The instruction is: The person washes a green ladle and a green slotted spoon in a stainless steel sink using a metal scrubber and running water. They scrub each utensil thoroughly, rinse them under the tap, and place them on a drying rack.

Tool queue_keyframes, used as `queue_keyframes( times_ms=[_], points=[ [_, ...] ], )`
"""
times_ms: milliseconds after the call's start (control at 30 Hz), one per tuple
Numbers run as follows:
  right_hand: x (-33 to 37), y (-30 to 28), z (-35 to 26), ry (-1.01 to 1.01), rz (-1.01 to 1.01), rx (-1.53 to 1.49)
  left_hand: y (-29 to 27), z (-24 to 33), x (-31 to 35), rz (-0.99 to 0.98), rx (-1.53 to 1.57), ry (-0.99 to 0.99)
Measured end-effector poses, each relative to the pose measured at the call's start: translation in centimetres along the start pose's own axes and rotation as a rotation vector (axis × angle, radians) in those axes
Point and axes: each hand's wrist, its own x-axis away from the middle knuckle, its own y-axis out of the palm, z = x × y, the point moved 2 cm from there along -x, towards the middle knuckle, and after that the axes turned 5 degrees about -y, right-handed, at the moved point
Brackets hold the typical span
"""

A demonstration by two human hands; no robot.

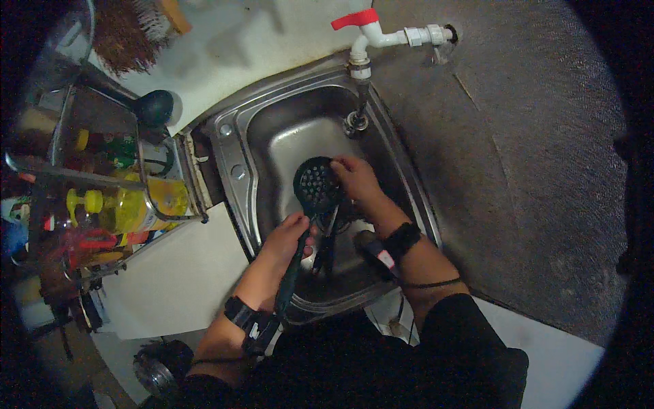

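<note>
A dark green slotted spoon (316, 184) with a round, perforated head is held over the steel sink (293, 140). My left hand (283, 245) is closed around the upper part of its handle, just below the head. With its fingers pinched on the head's right rim is my right hand (357, 180). Beneath the spoon, a utensil with a dark handle (323, 252) and a thin metal shaft lies in the basin, partly hidden by the spoon and my hands.
A white tap (368, 44) with a red lever stands over the sink's far right. On the left, a wire rack (75, 174) holds several bottles, one a yellow pump bottle (129, 204). A dark ladle (153, 108) and a bristle brush (126, 41) are farther back.
</note>
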Motion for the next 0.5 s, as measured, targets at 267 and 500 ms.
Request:
queue_keyframes(
  times_ms=[267,500],
  points=[
    [1.2,-0.1,0.5,0.158,-0.096,-0.652,-0.6,4.0,7.1,-0.040,0.393,0.177],
    [4.1,5.8,10.9,-0.006,-0.145,0.426,-2.2,5.6,10.6,-0.095,0.466,0.305]
  ],
)
